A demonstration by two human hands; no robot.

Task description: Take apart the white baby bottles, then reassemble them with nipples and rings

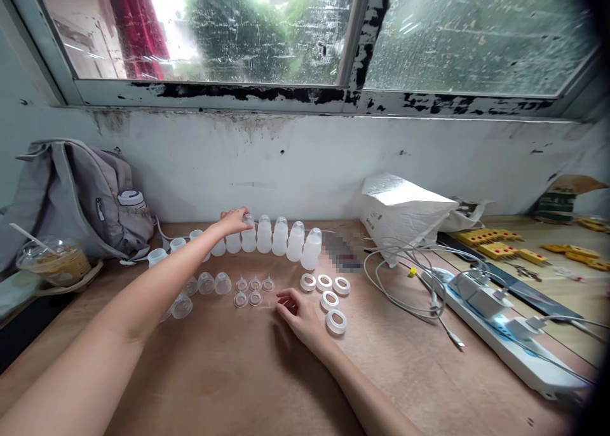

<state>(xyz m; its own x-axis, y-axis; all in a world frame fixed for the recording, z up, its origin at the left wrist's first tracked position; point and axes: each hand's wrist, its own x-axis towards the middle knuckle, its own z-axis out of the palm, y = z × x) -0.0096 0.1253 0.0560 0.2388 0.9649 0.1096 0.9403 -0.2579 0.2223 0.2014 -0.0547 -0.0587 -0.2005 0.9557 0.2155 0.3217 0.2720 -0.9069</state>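
My left hand (234,221) reaches to the back row, its fingers closed around the clear domed cap (248,220) on top of a frosted baby bottle (248,240). To its right stand several capped bottles (280,238); my forearm partly covers the uncapped ones (178,244) on the left. Palm down over the tabletop, my right hand (299,316) has loosely curled fingers with nothing visible in them. Left of it lie several clear bottle nipples (255,297), and to its right several white collar rings (330,300). Loose clear domed caps (206,283) rest beside my left forearm.
A grey backpack (81,188) and an iced drink cup (54,262) stand at the left. White cables (405,290), a power strip (505,334) and a silvery bag (405,210) occupy the right. Yellow parts (495,248) lie farther right. A wall (295,163) closes the back.
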